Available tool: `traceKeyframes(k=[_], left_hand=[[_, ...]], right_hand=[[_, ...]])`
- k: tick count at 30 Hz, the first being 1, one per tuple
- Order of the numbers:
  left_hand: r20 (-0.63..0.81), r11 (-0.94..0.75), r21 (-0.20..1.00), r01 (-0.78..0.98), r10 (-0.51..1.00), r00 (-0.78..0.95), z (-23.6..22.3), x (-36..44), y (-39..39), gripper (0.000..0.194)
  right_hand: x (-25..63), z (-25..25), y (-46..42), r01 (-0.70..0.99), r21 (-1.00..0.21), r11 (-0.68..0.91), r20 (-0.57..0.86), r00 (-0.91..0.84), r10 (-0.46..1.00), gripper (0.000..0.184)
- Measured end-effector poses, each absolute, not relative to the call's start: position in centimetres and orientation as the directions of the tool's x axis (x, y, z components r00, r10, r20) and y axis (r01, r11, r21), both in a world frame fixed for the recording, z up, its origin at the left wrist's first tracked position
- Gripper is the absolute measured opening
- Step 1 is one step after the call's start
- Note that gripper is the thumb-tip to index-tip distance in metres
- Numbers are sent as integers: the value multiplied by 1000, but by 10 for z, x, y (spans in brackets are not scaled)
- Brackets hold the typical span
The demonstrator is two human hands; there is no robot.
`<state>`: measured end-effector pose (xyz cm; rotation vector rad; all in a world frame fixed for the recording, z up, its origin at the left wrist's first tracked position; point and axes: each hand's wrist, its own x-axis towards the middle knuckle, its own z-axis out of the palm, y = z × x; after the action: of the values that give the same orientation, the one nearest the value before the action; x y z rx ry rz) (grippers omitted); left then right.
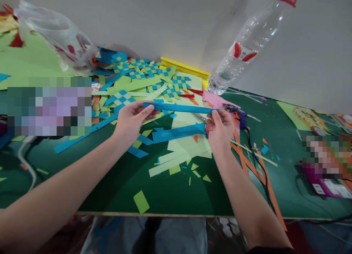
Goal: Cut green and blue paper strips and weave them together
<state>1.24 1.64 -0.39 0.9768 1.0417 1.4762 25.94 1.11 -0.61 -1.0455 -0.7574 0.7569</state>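
Note:
A blue paper strip (pixel 181 107) is stretched level between my two hands above the table. Its left end is pinched between the thumb and fingers of my left hand (pixel 134 118). My right hand (pixel 221 125) grips the right end. Scissors (pixel 200 117) show at that same hand, a blade pointing left and a bit of red handle by the palm; much of them is hidden. Below the strip lie another blue paper piece (pixel 178 133) and pale green paper sheets (pixel 184 147). Woven blue-and-green paper pieces (pixel 122 97) are heaped behind my left hand.
A clear plastic bottle (pixel 247 44) stands tilted at the wall, beside a yellow strip (pixel 184 67). At the back left sits a plastic bag (pixel 60 41). Orange strips (pixel 247 162), a black cable (pixel 258 158) and green scraps (pixel 141 202) lie on the green table (pixel 110 188).

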Motion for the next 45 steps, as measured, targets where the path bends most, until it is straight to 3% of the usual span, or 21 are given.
traceKeyframes(k=[8,20,24,34,41,45], left_hand=[[94,-108,990,-91,985,-142,-2,10,13,15],[118,-127,991,-39,975,-187,-2,12,14,12],[130,-147,986,-80,974,-184,-8,11,16,12],[-42,6,951,-310,993,-109,-10,8,21,15],[18,-39,982,-184,993,-115,-8,10,15,18],[32,-51,984,-169,993,-115,-4,14,9,19]], right_hand=[[269,-8,15,-208,-918,337,178,542,821,25],[268,-13,17,-141,-929,343,199,592,781,24],[266,-13,16,-170,-923,345,189,581,791,21],[267,-10,14,-288,-895,340,158,510,846,20],[266,-5,13,-307,-891,334,115,559,821,22],[256,-2,6,-429,-854,294,109,406,908,28]])
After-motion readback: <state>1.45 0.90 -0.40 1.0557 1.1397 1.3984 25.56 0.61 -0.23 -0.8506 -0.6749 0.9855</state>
